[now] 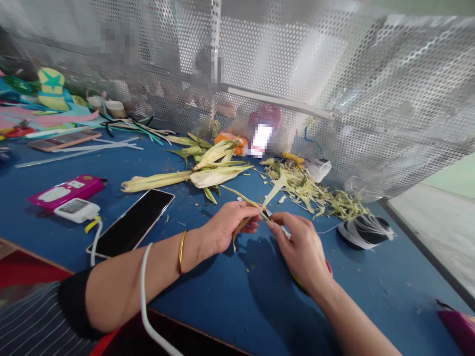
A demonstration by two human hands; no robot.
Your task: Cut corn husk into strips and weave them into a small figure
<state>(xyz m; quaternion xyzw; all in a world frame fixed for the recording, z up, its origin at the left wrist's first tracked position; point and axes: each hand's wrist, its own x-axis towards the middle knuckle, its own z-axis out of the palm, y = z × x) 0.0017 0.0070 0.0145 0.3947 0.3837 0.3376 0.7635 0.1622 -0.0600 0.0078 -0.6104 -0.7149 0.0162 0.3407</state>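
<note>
Above the blue table, my left hand [233, 222] pinches corn husk strips [276, 190] between thumb and fingers. A pale strip rises from the pinch, a thin one points to the upper left, and another piece hangs below. My right hand [300, 242], close on the right, is closed around scissors [329, 267]. Red and yellow parts of their handles show beside the palm, and the blades reach the husk at my left fingertips. My fingers cover much of the scissors. Behind both hands lies a pile of larger corn husks [222, 175].
Husk scraps [308, 190] lie at the back right, near a black spool of white thread [365, 232]. On the left are a dark phone [133, 222] and a magenta pouch [69, 190]. A white cable [144, 296] crosses my left forearm. Perforated metal screen [274, 54] stands behind.
</note>
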